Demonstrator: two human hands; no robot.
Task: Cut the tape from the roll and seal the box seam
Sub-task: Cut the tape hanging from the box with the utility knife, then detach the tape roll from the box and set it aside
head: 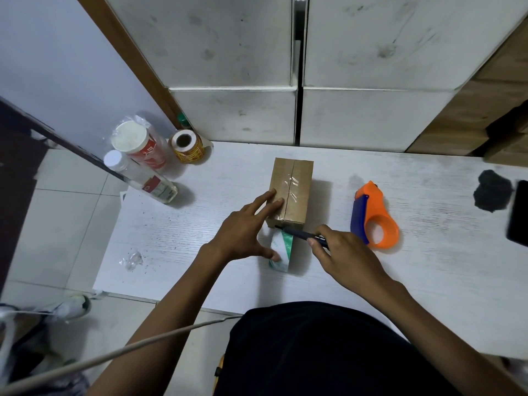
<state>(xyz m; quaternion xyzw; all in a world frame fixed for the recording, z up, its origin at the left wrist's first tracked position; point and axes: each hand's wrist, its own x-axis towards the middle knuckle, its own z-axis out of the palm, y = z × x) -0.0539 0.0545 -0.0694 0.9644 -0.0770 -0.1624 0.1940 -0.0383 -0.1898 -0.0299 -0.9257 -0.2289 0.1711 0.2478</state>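
A small brown cardboard box (297,184) stands on the white table (428,252), with clear tape running along its top seam and down its near end. My left hand (243,230) is spread: two fingertips press on the box top beside the seam, and the thumb holds down a tape roll (281,250) with a green-and-white core just in front of the box. My right hand (340,252) grips a dark blue utility knife (303,235), whose tip sits at the box's near bottom edge, where the tape leaves the roll.
An orange and blue tape dispenser (374,215) lies right of the box. At the table's left stand a clear bottle (143,177), a wrapped stack of cups (140,144) and a yellow label roll (187,145). A black cloth (491,194) and a phone (518,212) lie far right.
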